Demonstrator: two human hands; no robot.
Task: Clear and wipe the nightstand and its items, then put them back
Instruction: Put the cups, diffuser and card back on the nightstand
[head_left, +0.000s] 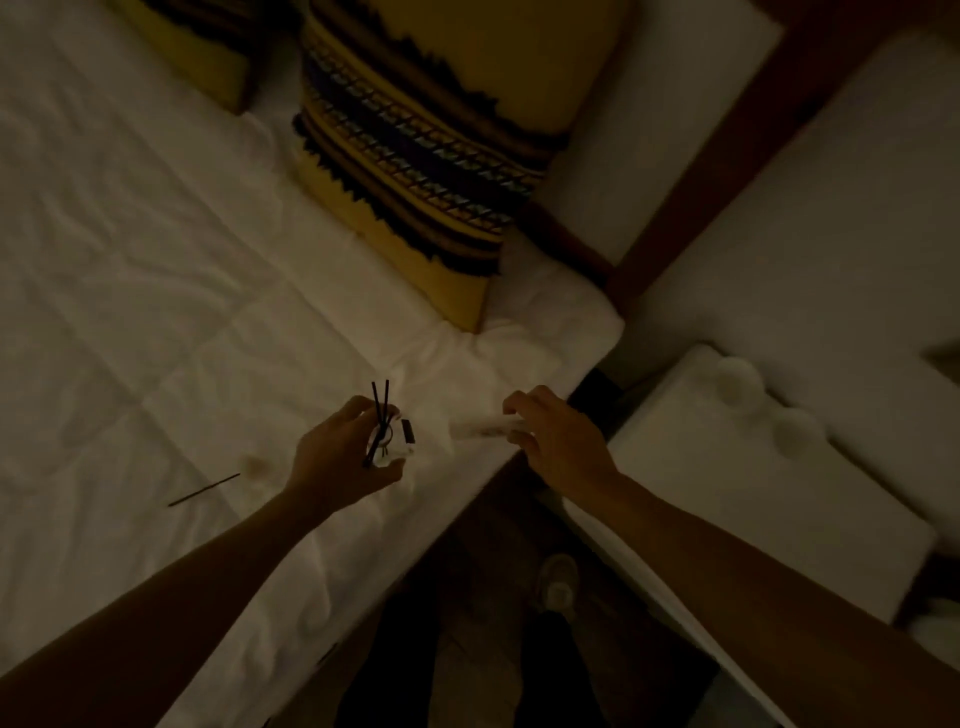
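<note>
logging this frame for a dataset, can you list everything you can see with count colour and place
reed diffuser bottle: one, clear with dark sticks, held over the bed
loose reed stick: one, dark, lying on the sheet at left
wipe: one, white, blurred, held over the bed corner
bed sheet: one, white, creased, left half of view
patterned pillow: one, yellow with dark bands, head of bed
plain pillow: one, yellow, top left, partly cut off
nightstand: one, white top, right of bed
round objects: two, white, on the nightstand, too dim to identify
shoe: one, pale, floor below
left hand: grips the bottle
right hand: pinches the wipe
</note>
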